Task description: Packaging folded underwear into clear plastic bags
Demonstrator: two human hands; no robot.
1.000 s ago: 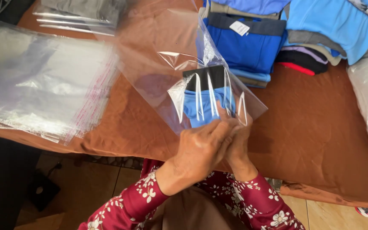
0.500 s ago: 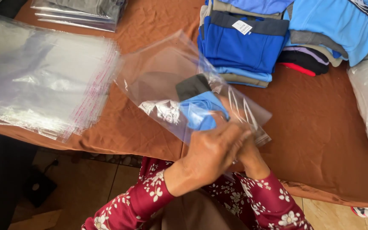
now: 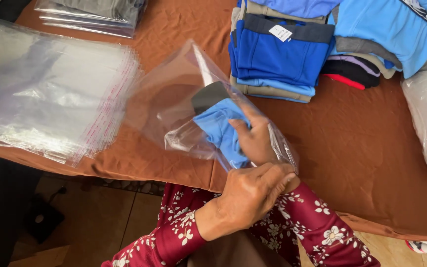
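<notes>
Right hand [image 3: 255,141] sits inside the clear plastic bag [image 3: 174,104], fingers closed on the folded blue garment with dark waistband [image 3: 221,123]. Left hand [image 3: 250,190] pinches the bag's near open edge. Bag sits mid-table on the brown cloth [image 3: 352,148], flat stack of clear bags [image 3: 45,94] to the left.

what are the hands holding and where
The right hand, inside the clear bag, grips the folded blue garment; the left hand holds the bag's open end.

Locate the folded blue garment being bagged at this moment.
In the head view it sits mid-frame: the folded blue garment is inside the clear plastic bag, pushed by the right hand, just below the stack of folded clothes.
</notes>
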